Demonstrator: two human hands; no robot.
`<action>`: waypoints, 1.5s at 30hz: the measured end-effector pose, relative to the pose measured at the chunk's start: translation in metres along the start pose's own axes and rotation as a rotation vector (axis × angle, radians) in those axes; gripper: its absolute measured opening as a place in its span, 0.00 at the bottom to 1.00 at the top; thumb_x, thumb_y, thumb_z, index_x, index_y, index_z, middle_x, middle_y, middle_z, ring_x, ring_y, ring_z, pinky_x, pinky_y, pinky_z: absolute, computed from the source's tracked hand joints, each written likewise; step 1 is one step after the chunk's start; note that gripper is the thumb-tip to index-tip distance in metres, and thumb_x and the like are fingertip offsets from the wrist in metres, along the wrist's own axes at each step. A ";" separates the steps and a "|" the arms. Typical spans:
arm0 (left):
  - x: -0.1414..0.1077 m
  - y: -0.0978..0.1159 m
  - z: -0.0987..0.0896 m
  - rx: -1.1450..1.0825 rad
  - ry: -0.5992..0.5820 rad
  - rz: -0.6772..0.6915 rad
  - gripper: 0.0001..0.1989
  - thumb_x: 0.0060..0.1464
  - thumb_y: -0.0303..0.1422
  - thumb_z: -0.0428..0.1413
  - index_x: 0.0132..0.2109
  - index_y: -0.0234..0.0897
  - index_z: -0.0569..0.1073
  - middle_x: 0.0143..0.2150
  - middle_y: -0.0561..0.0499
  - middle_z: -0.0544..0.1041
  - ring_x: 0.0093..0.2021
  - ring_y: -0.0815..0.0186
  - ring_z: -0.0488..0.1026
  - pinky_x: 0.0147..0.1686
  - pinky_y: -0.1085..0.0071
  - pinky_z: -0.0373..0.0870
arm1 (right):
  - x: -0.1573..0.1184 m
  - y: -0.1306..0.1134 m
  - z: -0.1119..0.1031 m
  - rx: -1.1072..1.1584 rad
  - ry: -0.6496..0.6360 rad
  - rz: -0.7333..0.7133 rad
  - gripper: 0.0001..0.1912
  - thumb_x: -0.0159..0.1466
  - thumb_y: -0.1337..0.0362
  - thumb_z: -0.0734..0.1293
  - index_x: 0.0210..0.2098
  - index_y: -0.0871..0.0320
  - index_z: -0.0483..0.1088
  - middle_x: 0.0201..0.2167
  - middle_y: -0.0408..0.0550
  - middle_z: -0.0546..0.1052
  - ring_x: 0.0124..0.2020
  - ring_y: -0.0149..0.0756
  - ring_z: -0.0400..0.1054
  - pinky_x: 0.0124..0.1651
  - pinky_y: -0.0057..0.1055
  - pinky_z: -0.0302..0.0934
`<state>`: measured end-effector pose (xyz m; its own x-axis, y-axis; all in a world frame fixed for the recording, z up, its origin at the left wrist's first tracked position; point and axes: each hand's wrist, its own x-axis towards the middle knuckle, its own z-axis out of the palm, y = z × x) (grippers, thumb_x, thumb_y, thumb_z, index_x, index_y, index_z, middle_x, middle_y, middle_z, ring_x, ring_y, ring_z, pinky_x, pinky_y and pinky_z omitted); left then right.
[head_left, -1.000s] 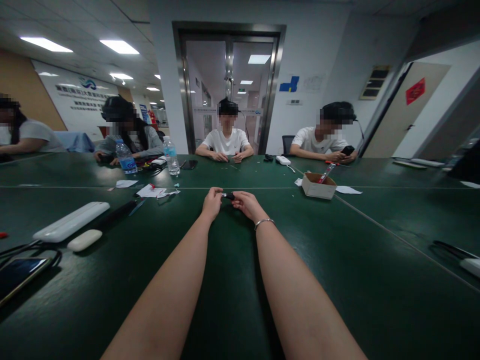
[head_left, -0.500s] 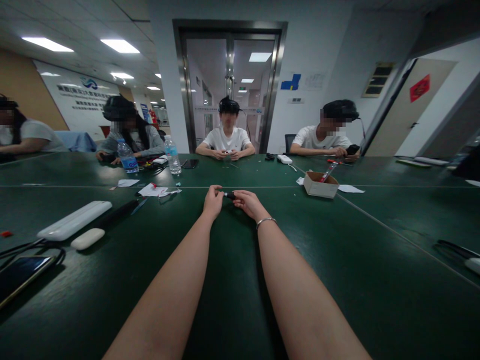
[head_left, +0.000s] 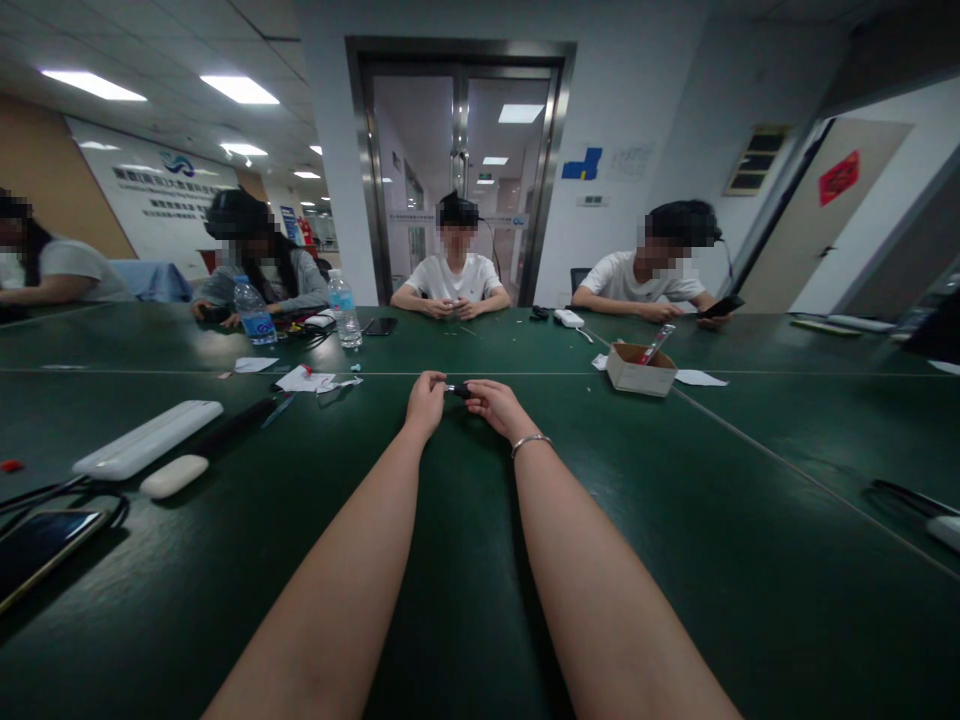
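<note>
Over the middle of the green table (head_left: 480, 560), my two hands meet around a small black object with a silver end (head_left: 460, 391). My left hand (head_left: 426, 402) pinches it by the silver end, thumb and fingers closed. Around the black end, the fingers of my right hand (head_left: 491, 402) are closed. Its exact kind is too small and too covered to make out. A silver bracelet (head_left: 531, 443) circles my right wrist.
To the left lie a white power bank (head_left: 150, 440), a white oval case (head_left: 175, 477), a phone (head_left: 45, 545) and paper scraps (head_left: 304, 379). Beyond stand water bottles (head_left: 345, 312). A small open box (head_left: 641, 372) stands at right. Several people sit across the table.
My hands stay almost in place, still on the small black object. Across at right, a person's hands have moved apart, the dark phone shifting right; an orange-red piece above the box no longer shows.
</note>
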<state>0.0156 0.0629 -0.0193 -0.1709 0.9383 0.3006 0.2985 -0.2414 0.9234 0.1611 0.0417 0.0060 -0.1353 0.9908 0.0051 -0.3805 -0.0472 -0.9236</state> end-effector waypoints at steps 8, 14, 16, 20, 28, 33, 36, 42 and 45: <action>-0.001 0.002 0.000 -0.001 -0.011 0.034 0.10 0.51 0.29 0.48 0.42 0.37 0.69 0.33 0.51 0.71 0.27 0.71 0.66 0.29 0.74 0.62 | 0.000 0.000 0.000 0.004 -0.010 0.000 0.04 0.56 0.75 0.64 0.30 0.65 0.71 0.20 0.47 0.73 0.19 0.26 0.66 0.23 0.23 0.63; 0.001 -0.003 0.000 0.006 -0.022 0.036 0.10 0.53 0.33 0.48 0.41 0.38 0.70 0.34 0.51 0.71 0.27 0.71 0.65 0.29 0.74 0.62 | 0.002 0.001 -0.001 0.000 -0.009 -0.001 0.03 0.54 0.74 0.67 0.29 0.64 0.71 0.20 0.46 0.73 0.20 0.26 0.66 0.23 0.22 0.63; 0.001 -0.004 0.000 0.012 -0.026 0.041 0.10 0.53 0.35 0.48 0.41 0.39 0.70 0.34 0.51 0.71 0.28 0.70 0.66 0.29 0.74 0.62 | 0.002 0.001 -0.001 -0.001 -0.007 -0.001 0.03 0.54 0.74 0.67 0.29 0.64 0.71 0.21 0.46 0.73 0.19 0.25 0.66 0.24 0.22 0.63; 0.002 -0.007 0.001 0.034 -0.028 0.056 0.10 0.54 0.37 0.48 0.39 0.39 0.70 0.33 0.51 0.72 0.28 0.70 0.66 0.28 0.74 0.62 | 0.001 0.000 -0.001 0.007 -0.002 0.006 0.03 0.55 0.75 0.66 0.29 0.65 0.71 0.21 0.47 0.73 0.19 0.25 0.66 0.24 0.22 0.63; 0.000 -0.002 0.002 0.008 -0.058 0.002 0.13 0.56 0.41 0.45 0.39 0.38 0.70 0.30 0.52 0.71 0.23 0.72 0.65 0.24 0.75 0.60 | 0.002 0.001 -0.001 0.011 0.019 -0.002 0.03 0.54 0.75 0.66 0.29 0.64 0.71 0.20 0.46 0.73 0.19 0.26 0.66 0.24 0.23 0.63; -0.006 0.010 0.001 -0.062 -0.057 -0.029 0.09 0.51 0.31 0.48 0.40 0.38 0.69 0.36 0.50 0.72 0.26 0.72 0.66 0.25 0.76 0.63 | 0.002 0.001 -0.002 0.016 0.030 -0.015 0.02 0.54 0.74 0.67 0.28 0.64 0.71 0.20 0.46 0.72 0.19 0.26 0.66 0.23 0.22 0.62; -0.008 0.014 0.000 -0.080 -0.072 -0.034 0.10 0.50 0.28 0.48 0.40 0.38 0.69 0.36 0.51 0.71 0.26 0.73 0.66 0.26 0.76 0.63 | 0.002 0.001 -0.002 0.014 0.028 -0.014 0.02 0.54 0.74 0.67 0.29 0.64 0.70 0.20 0.46 0.72 0.19 0.26 0.66 0.23 0.22 0.62; -0.007 0.010 -0.001 -0.032 -0.064 0.009 0.09 0.51 0.31 0.49 0.40 0.37 0.69 0.33 0.51 0.71 0.25 0.72 0.66 0.26 0.75 0.63 | 0.002 0.001 -0.001 0.019 0.024 -0.006 0.03 0.54 0.74 0.66 0.30 0.65 0.71 0.20 0.47 0.72 0.20 0.27 0.66 0.23 0.23 0.62; -0.007 0.008 -0.002 -0.005 -0.063 0.030 0.09 0.52 0.34 0.50 0.40 0.37 0.70 0.34 0.50 0.72 0.25 0.72 0.66 0.26 0.75 0.63 | 0.002 0.000 -0.001 0.020 0.023 -0.005 0.03 0.55 0.74 0.65 0.29 0.65 0.70 0.19 0.46 0.72 0.19 0.26 0.66 0.23 0.23 0.62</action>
<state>0.0175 0.0543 -0.0131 -0.1026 0.9442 0.3128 0.2976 -0.2710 0.9154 0.1618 0.0433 0.0053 -0.1125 0.9937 0.0010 -0.3992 -0.0443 -0.9158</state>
